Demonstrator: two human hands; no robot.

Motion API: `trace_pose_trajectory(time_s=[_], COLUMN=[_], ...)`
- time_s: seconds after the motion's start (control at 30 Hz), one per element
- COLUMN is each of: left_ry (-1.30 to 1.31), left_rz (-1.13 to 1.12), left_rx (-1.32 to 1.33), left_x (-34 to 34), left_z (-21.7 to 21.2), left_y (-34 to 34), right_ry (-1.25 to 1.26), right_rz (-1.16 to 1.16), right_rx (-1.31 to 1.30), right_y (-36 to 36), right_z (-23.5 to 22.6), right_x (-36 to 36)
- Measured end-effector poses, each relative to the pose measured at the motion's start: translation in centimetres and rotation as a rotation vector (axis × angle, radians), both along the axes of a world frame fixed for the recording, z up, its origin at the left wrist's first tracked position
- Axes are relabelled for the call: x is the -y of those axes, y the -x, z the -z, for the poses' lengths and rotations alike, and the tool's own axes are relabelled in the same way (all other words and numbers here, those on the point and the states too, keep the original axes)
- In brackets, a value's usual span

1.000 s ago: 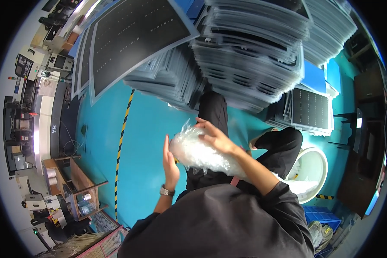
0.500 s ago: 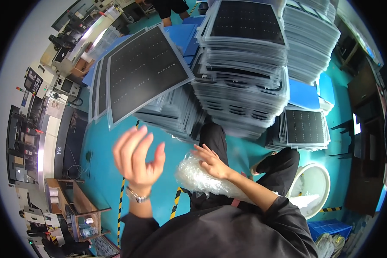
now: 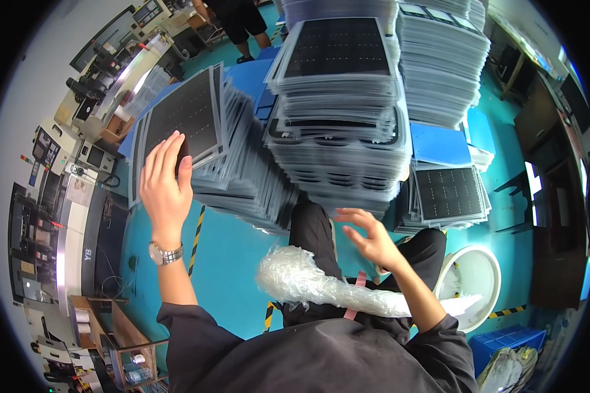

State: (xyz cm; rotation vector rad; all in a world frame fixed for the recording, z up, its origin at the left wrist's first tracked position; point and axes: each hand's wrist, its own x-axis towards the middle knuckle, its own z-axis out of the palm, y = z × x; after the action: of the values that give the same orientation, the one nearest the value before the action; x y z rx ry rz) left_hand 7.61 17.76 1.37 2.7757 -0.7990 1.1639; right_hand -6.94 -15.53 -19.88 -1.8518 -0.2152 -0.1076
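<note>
My left hand point(image 3: 164, 187) is raised at the left, fingers stretched out, over the near edge of a black sheet with clear borders point(image 3: 187, 118). Whether the fingertips touch that sheet I cannot tell. It lies at a slant on a leaning stack of similar sheets point(image 3: 249, 173). Above my lap, my right hand point(image 3: 372, 241) holds nothing, its fingers apart. A long bundle of crumpled clear plastic film point(image 3: 295, 275) rests across my lap under my right forearm, thick at its left end. A pink strip point(image 3: 355, 295) shows by the bundle.
Taller stacks of sheets point(image 3: 337, 154) stand ahead, with another tall one point(image 3: 439, 65) behind at the right. A low stack point(image 3: 447, 193) sits beside a blue panel point(image 3: 440, 144). At my right are a white bin point(image 3: 497, 281) and a blue crate point(image 3: 505, 344). Another person point(image 3: 242, 26) stands far off.
My left hand has moved forward and left to the slanted sheets. My right hand has lifted off the plastic bundle and moved right. The view has shifted, and the slanted sheets appear farther away.
</note>
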Motion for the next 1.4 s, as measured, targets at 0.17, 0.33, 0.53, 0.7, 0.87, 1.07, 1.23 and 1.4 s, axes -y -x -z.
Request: trace_pose_trajectory(time_s=[0.17,0.33,0.53,0.7,0.87,1.07,1.23,1.4], left_ry=[0.027,0.055,0.229,-0.144,-0.108,-0.127,-0.088,-0.073], left_rz=[-0.008,0.084,0.822,0.834,0.961,0.953,0.981,0.965], left_rx=[-0.064,0.048,-0.193,-0.319,-0.731,-0.76,-0.855,-0.832], left_x=[-0.3,2.9,21.5,29.6,30.7,30.6,30.3,30.1], left_z=[-0.2,-2.7,-3.1,-0.7,-0.8,-1.3,-1.2,-1.6], left_y=[-0.6,0.2,-4.5,-12.7,-14.6,-13.7,-14.0,-14.0], right_ry=[-0.177,-0.277,-0.231,-0.172,-0.405,-0.47,-0.478,-0.44], right_rz=[0.13,0.039,0.011,-0.021,0.102,0.094,0.069,0.077], right_rx=[-0.052,-0.199,-0.141,-0.187,-0.308,-0.299,-0.294,-0.303], right_y=[1.5,3.0,3.0,4.6,6.2,4.7,4.0,3.9], right_z=[-0.7,-1.4,-2.7,-3.3,-1.0,-0.8,-1.2,-0.9], right_x=[2.6,2.6,2.1,1.9,3.7,3.9,3.5,3.6])
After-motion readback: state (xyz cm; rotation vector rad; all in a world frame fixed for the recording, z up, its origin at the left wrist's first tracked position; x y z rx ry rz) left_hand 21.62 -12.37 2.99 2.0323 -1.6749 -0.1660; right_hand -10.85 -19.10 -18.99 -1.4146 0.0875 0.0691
